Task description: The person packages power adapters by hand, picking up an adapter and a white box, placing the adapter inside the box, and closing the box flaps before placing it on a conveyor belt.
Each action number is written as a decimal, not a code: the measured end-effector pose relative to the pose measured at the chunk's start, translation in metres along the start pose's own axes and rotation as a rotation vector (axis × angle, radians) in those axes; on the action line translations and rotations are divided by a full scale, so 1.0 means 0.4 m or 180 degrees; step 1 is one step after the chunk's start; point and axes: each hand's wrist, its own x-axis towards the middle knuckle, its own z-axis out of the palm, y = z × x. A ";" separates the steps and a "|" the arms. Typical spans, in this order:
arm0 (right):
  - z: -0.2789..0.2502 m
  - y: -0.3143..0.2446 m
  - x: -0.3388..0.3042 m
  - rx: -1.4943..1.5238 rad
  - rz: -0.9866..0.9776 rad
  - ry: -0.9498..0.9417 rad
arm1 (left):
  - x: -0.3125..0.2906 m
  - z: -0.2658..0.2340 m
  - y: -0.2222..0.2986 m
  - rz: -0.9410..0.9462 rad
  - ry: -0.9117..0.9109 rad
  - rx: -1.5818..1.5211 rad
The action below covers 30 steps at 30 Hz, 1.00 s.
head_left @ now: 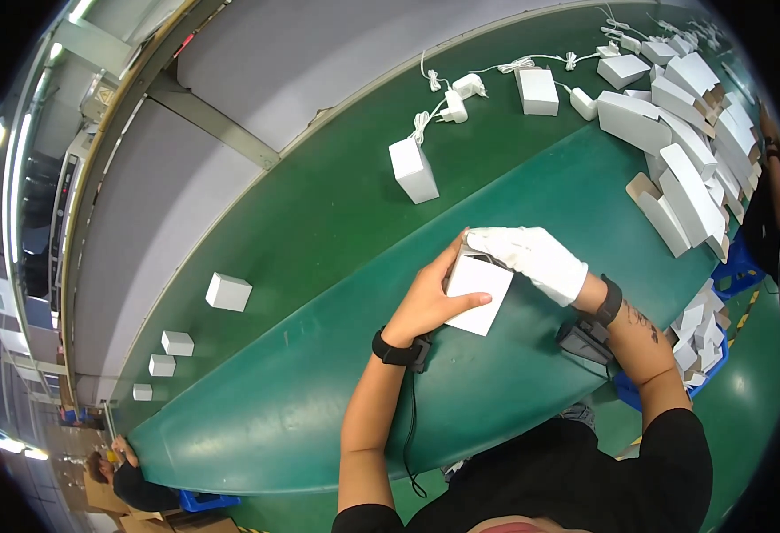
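Observation:
Both my hands hold one small white box (479, 293) above the green table (337, 391). My left hand (430, 298) is bare and grips the box's left side, thumb across its face. My right hand (532, 258), in a white glove, presses on the box's top end, where a flap looks partly open. A black band sits on each wrist.
A green conveyor belt (319, 213) runs past the table, carrying closed white boxes (228, 291) at the left, an upright box (413, 171), and white chargers with cables (454, 102). Flat unfolded cartons (692, 178) are piled at the right. A blue bin (714, 355) holds more cartons. Another person (119, 475) is at lower left.

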 end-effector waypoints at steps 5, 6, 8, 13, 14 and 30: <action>0.047 0.058 -0.012 -0.1795 -0.1434 0.0801 | 0.007 0.009 0.004 0.0050 0.0181 0.0171; 0.045 0.044 -0.010 -0.1785 -0.1436 0.0790 | 0.002 0.007 0.001 0.0088 0.0186 0.0191; 0.026 -0.013 -0.008 -0.1600 -0.0480 0.0275 | -0.006 0.000 -0.004 0.0107 0.0208 0.0209; 0.014 0.035 -0.003 -0.1189 -0.0712 0.0168 | 0.002 0.001 0.003 0.0031 0.0106 0.0248; 0.009 0.040 -0.003 -0.1193 -0.0708 0.0168 | 0.003 0.001 -0.002 0.0092 0.0136 0.0265; 0.018 0.041 -0.008 -0.1613 -0.0979 0.0500 | 0.017 -0.012 -0.017 0.0145 -0.0010 0.0168</action>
